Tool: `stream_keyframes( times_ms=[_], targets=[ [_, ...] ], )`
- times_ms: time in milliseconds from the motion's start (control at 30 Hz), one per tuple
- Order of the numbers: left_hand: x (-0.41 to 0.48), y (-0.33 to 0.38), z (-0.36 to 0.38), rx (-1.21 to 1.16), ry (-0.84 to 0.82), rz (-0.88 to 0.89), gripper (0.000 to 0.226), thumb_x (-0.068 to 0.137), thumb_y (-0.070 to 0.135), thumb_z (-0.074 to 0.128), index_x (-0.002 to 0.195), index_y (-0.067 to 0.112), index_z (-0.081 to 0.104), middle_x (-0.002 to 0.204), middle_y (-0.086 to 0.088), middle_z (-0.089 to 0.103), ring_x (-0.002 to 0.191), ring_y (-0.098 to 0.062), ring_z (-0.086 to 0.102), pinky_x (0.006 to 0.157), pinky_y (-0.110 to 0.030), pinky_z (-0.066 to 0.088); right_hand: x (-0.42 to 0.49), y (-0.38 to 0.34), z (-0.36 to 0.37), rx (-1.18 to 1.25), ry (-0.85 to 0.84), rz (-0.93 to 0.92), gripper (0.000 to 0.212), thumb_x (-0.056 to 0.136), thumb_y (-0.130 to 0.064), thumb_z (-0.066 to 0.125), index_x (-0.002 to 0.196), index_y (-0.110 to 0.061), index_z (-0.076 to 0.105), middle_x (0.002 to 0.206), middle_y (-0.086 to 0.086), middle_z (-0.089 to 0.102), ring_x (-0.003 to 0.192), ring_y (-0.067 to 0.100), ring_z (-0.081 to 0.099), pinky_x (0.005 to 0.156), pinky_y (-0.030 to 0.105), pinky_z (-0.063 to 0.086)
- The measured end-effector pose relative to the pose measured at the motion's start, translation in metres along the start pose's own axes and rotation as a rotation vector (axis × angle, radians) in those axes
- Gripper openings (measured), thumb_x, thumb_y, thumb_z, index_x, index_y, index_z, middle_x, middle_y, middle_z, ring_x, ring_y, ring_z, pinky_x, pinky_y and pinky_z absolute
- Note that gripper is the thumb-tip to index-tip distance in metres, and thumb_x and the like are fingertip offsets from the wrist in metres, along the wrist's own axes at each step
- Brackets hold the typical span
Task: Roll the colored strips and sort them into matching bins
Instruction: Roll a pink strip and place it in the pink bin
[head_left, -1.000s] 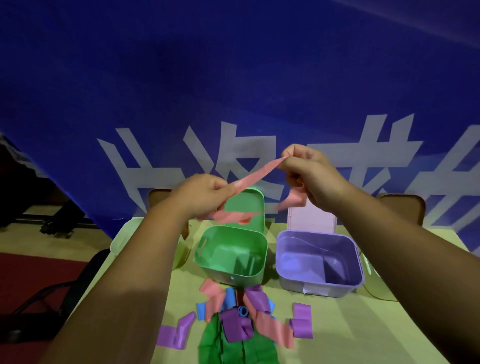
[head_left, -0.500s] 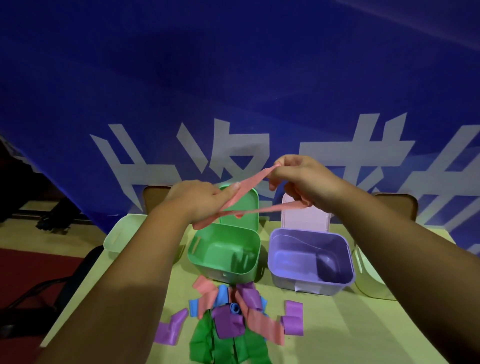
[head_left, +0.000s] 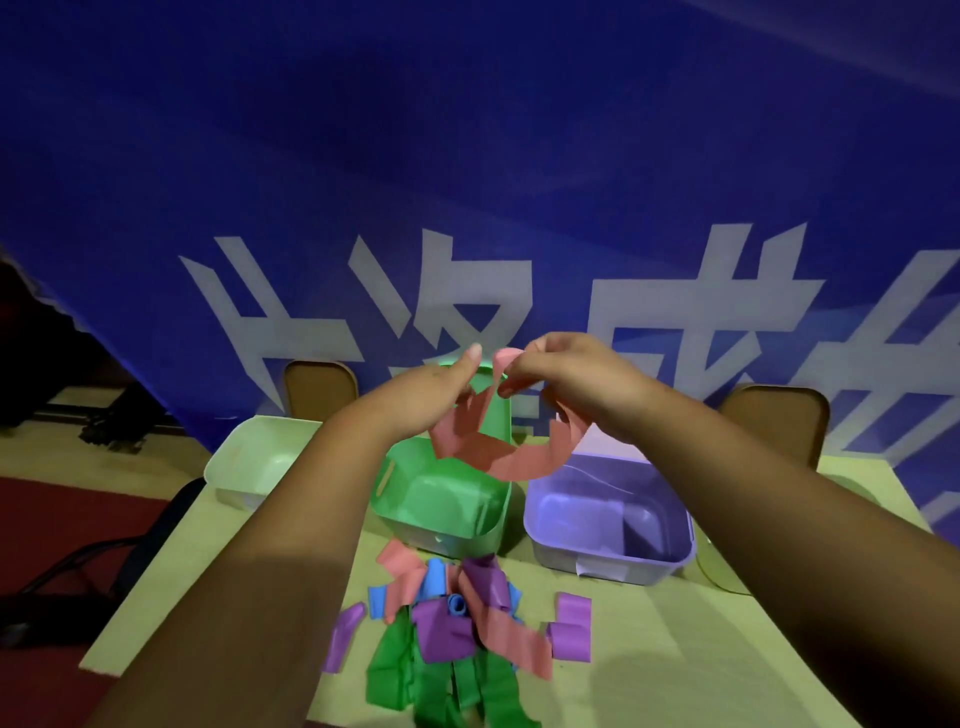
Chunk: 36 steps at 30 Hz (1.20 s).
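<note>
I hold a pink strip in the air above the green bin. My right hand pinches its upper end, which curls over at the fingertips. My left hand holds the strip lower down, thumb raised. The strip sags in a loop between the two hands. A purple bin stands right of the green one. On the table near me lies a pile of loose strips in pink, purple, blue and green.
A pale green bin stands at the table's far left and another pale container shows at the right behind my arm. Two brown chair backs stand behind the table. A blue banner fills the background.
My hands have come closer together, and the pink strip, stretched taut before, now hangs slack in a loop. Its upper end has begun to curl at my right fingertips.
</note>
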<state>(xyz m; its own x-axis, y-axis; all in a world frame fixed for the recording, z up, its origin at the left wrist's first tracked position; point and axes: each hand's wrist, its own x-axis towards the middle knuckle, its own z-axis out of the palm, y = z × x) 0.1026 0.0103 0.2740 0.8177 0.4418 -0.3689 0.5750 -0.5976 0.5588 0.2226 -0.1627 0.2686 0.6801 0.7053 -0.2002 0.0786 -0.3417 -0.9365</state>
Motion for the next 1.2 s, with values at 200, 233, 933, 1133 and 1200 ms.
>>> stream_keyframes(
  times_ms=[200,233,933,1133,1200],
  targets=[
    [-0.007,0.014,0.013,-0.349,0.137,0.156,0.054,0.112,0.064,0.033,0.113,0.037,0.08,0.108,0.009,0.081,0.103,-0.014,0.075,0.101,-0.044,0.06,0.002,0.005,0.005,0.124,0.041,-0.028,0.046,0.071,-0.039,0.088,0.108,-0.022,0.068,0.083,0.0,0.071,0.069,0.016,0.061,0.067,0.038,0.049],
    [-0.007,0.018,0.013,-0.426,0.162,0.145,0.056,0.112,0.063,0.035,0.104,0.034,0.082,0.102,0.007,0.082,0.102,-0.019,0.077,0.097,-0.045,0.062,0.001,0.006,0.005,0.12,0.044,-0.047,0.046,0.073,-0.037,0.087,0.112,-0.024,0.068,0.089,-0.001,0.074,0.073,0.016,0.064,0.069,0.037,0.05],
    [-0.016,0.033,-0.01,-0.376,0.352,0.291,0.015,0.099,0.015,0.076,0.105,0.025,0.085,0.094,0.007,0.082,0.091,-0.015,0.076,0.082,-0.032,0.065,-0.015,0.002,0.007,-0.145,0.105,-0.184,0.03,0.092,-0.039,0.063,0.121,-0.031,0.058,0.091,-0.005,0.075,0.075,0.016,0.074,0.072,0.045,0.066],
    [-0.01,0.028,-0.034,-0.256,0.395,0.373,0.011,0.095,0.019,0.082,0.101,0.029,0.084,0.082,0.013,0.078,0.075,-0.004,0.07,0.081,-0.037,0.063,-0.001,-0.016,0.019,-0.353,0.107,-0.29,0.007,0.096,-0.035,0.064,0.098,-0.04,0.06,0.104,-0.007,0.061,0.09,0.006,0.059,0.071,0.029,0.045],
    [-0.009,0.025,-0.043,-0.226,0.411,0.406,0.009,0.096,0.021,0.082,0.099,0.029,0.084,0.083,0.014,0.078,0.076,0.0,0.07,0.076,-0.026,0.06,0.006,-0.022,0.024,-0.362,0.117,-0.306,0.003,0.095,-0.036,0.065,0.095,-0.038,0.064,0.104,-0.003,0.057,0.092,0.011,0.059,0.075,0.032,0.046]
  ],
)
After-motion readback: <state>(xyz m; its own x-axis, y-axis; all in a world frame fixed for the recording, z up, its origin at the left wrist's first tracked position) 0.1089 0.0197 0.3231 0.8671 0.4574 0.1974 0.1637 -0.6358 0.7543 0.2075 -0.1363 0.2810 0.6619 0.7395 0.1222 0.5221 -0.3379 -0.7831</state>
